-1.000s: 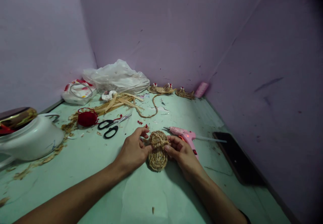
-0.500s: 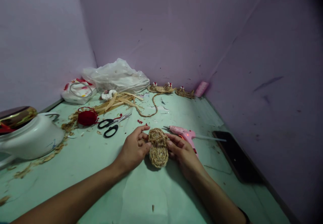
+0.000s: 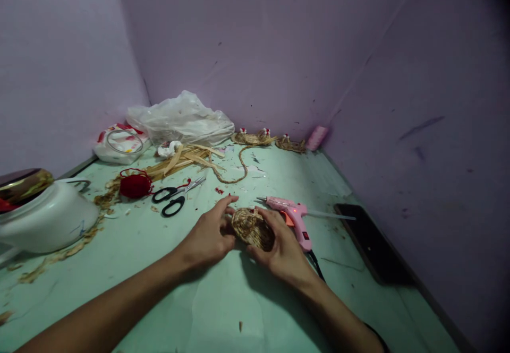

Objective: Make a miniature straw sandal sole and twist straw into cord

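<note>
Two bare hands are at the coiled-rope slipper [image 3: 252, 226] above the near middle of the green tabletop [image 3: 223, 310]. The right hand [image 3: 285, 249] is clamped on the slipper, its thumb along the near edge and its fingers over the far edge. The left hand [image 3: 209, 236] is partly open at the slipper's left end, fingers spread and curved; whether they touch it cannot be told.

The slipper's long axis runs slantwise, from far left to near right, with its right end partly hidden within the right hand. It is tilted, and which end is the toe cannot be told.

Just beyond the right hand lies a pink glue gun [image 3: 295, 216], nozzle pointing left, with its clear glue stick reaching right over a black smartphone [image 3: 372, 244]. Left of the hands, and farther off, are black-handled scissors [image 3: 173, 199], blades pointing away and rightward, and a ball of red yarn [image 3: 135, 185]. Past them, a braided cord [image 3: 235, 181] curves toward the finished-looking woven slippers [image 3: 252, 139] by the back wall.
</note>
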A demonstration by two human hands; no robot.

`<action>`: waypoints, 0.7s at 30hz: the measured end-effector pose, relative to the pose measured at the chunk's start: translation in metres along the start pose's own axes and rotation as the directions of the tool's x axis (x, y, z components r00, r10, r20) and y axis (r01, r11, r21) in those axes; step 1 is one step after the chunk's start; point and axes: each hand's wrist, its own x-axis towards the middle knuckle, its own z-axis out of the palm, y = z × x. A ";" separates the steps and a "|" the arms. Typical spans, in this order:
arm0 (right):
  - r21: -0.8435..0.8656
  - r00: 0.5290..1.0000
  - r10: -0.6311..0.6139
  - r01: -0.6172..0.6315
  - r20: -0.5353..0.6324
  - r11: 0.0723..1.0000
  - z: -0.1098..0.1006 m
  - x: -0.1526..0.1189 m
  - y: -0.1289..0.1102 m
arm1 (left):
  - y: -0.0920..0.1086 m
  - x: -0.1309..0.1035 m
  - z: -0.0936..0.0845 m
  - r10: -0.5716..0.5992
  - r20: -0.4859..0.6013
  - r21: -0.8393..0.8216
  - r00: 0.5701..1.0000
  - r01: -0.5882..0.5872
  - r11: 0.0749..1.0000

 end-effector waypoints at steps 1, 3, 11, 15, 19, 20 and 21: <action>-0.012 0.999 -0.032 0.032 0.034 0.999 -0.002 0.000 0.000 | 0.001 -0.001 -0.004 0.078 0.022 0.133 0.997 -0.080 0.988; -0.044 0.993 -0.084 0.088 0.080 0.995 -0.003 0.000 -0.001 | 0.005 -0.003 -0.009 0.202 0.121 0.342 0.972 -0.232 0.911; -0.078 0.995 -0.052 0.059 0.090 0.995 0.001 -0.001 -0.010 | 0.010 -0.006 -0.008 0.173 0.153 0.592 0.973 -0.231 0.772; -0.082 0.996 0.014 -0.006 0.093 0.997 0.010 -0.006 -0.001 | 0.010 -0.010 -0.004 0.150 0.128 0.669 0.980 -0.197 0.717; -0.167 0.983 0.180 -0.174 0.022 0.971 0.030 0.011 0.032 | -0.010 0.003 0.000 0.157 0.126 0.755 0.980 -0.197 0.626; -0.209 0.983 0.182 -0.182 -0.021 0.961 0.034 0.016 0.038 | -0.015 0.008 0.000 0.179 0.104 0.768 0.978 -0.193 0.610; -0.236 0.983 0.175 -0.181 -0.047 0.955 0.037 0.020 0.041 | -0.020 0.012 0.000 0.211 0.117 0.764 0.970 -0.224 0.605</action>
